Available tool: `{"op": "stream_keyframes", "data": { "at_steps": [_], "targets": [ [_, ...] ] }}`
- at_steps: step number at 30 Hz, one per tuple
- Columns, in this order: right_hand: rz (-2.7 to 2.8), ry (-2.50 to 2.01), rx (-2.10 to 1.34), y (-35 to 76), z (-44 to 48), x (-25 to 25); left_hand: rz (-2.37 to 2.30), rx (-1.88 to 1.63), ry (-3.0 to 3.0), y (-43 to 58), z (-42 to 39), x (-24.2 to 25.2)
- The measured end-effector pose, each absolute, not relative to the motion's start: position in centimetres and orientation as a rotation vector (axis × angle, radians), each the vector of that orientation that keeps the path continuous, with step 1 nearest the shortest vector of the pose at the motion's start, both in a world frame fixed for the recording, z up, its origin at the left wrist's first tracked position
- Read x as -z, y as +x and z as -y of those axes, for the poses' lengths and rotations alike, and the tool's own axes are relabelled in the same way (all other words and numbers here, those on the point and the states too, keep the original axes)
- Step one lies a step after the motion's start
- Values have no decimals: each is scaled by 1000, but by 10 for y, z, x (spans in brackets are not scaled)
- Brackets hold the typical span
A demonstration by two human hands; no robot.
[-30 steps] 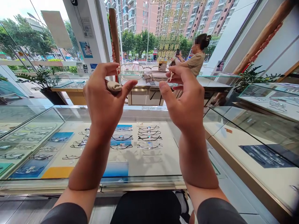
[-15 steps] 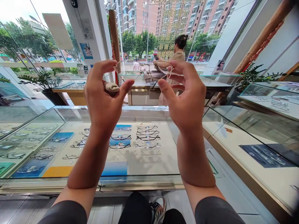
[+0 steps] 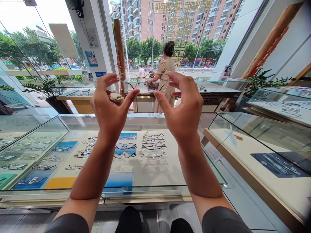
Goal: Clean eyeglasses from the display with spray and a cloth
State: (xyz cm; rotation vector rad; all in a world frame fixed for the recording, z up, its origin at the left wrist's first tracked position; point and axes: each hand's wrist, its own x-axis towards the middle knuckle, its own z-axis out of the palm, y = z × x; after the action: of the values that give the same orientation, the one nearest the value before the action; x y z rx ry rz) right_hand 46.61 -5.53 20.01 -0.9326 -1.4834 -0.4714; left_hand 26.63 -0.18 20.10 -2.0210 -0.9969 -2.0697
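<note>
A pair of thin-rimmed eyeglasses (image 3: 142, 77) is raised in front of me, above the glass display case. My left hand (image 3: 110, 103) pinches its left edge at the fingertips, and a folded beige cloth (image 3: 116, 97) is tucked in that palm. At the opposite edge my right hand (image 3: 183, 106) grips the frame with the fingers, thumb below. The lenses are clear, and the street shows through them.
Below my arms is a glass display case (image 3: 155, 189) with rows of eyeglasses (image 3: 153, 141). Another glass case (image 3: 243, 142) stands at the right. Beyond, a person (image 3: 166, 69) in a beige dress is at a far counter (image 3: 194, 86) by the window.
My right hand has moved left, and the eyeglasses have shifted left and a little lower in view. The person in the background has moved left and turned away.
</note>
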Motion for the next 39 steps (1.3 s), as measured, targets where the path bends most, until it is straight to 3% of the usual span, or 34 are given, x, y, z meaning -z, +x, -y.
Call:
{"op": "stream_keyframes", "data": {
  "at_steps": [19, 39],
  "targets": [
    [1353, -686, 217, 478, 35, -199, 1005, 2017, -1796, 274, -2, -189],
    [1314, -878, 70, 464, 49, -201, 745, 2251, -1763, 279, 7, -188]
  ]
}}
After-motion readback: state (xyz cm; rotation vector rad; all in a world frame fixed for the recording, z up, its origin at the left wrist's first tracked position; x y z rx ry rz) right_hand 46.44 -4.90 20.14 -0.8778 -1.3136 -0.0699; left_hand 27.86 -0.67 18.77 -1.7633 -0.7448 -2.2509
